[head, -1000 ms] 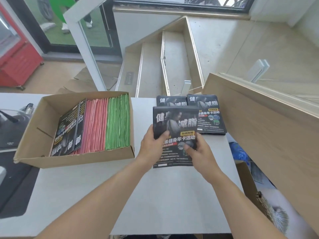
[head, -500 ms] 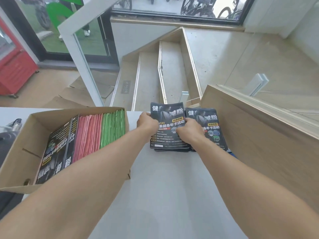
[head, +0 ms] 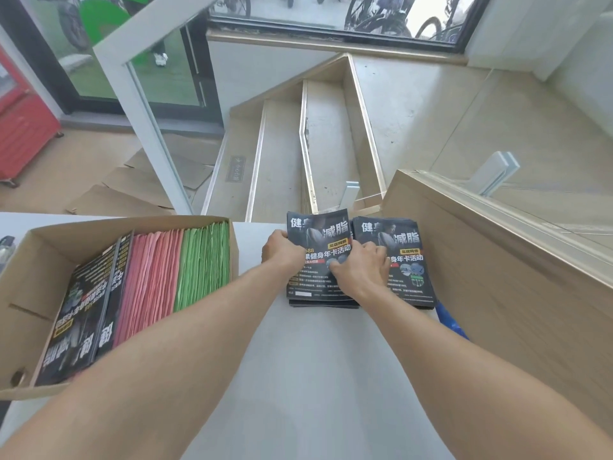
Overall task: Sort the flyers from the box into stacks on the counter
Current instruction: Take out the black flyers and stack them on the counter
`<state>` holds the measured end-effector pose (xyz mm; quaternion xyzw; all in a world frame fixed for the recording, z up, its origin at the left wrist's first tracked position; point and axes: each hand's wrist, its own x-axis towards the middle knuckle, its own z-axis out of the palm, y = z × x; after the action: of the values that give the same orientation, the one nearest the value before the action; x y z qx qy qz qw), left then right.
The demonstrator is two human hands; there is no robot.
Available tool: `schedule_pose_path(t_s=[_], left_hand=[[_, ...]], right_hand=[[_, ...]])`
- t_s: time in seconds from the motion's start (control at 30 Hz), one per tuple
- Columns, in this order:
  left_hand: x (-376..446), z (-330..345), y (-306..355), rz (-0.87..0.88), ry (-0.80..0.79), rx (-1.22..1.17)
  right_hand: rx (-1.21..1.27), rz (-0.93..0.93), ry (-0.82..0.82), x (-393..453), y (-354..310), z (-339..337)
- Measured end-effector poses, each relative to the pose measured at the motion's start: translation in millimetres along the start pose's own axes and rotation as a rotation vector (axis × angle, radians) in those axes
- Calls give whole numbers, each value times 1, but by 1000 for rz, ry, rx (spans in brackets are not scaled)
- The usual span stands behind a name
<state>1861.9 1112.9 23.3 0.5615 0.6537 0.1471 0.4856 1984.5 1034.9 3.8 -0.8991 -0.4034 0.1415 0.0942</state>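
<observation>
1. The white worktop (head: 318, 376) ends just behind the two black stacks, with stairs below; in my judgement the biggest risk is a push too far forward, which sends flyers over that far edge
2. The cardboard box (head: 30, 293) sits on the left of the worktop, well apart from the stacks, and holds black flyers (head: 79, 313) at its left, pink flyers (head: 149, 280) in the middle and green flyers (head: 204, 263) at its right, all on edge; most of the sorting looks undone, and pulling one colour out carelessly could let the neighbouring sheets slump and mix
3. The right stack (head: 408, 277) lies just beside the left stack (head: 318, 263), close by the wooden partition; a sideways nudge while squaring could merge or skew the two piles, though both show the same black print
4. The left stack carries the flyers now being set down, and its lower sheets poke out at the near edge; glossy sheets probably slide, so letting go unevenly could fan the pile
5. The right hand (head: 361, 277) rests on the left stack's right part, fingers curled on the top sheet; lifting it fast could drag that sheet
6. The left hand (head: 282, 249) grips the stack's left edge, fingers curled round it
</observation>
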Motion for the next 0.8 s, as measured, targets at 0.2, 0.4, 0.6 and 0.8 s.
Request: schedule_pose_path(t_s=[0.2, 0.4, 0.6, 0.8], left_hand=[[3, 0, -6, -30, -23, 37], [-2, -2, 2, -134, -96, -175], [-8, 4, 15, -166, -169, -175], [-14, 6, 19, -154, -213, -101]], right_hand=[[168, 13, 150, 9, 23, -23], [276, 337, 7, 36, 81, -34], [374, 343, -91, 41, 83, -24], [497, 426, -84, 54, 93, -28]])
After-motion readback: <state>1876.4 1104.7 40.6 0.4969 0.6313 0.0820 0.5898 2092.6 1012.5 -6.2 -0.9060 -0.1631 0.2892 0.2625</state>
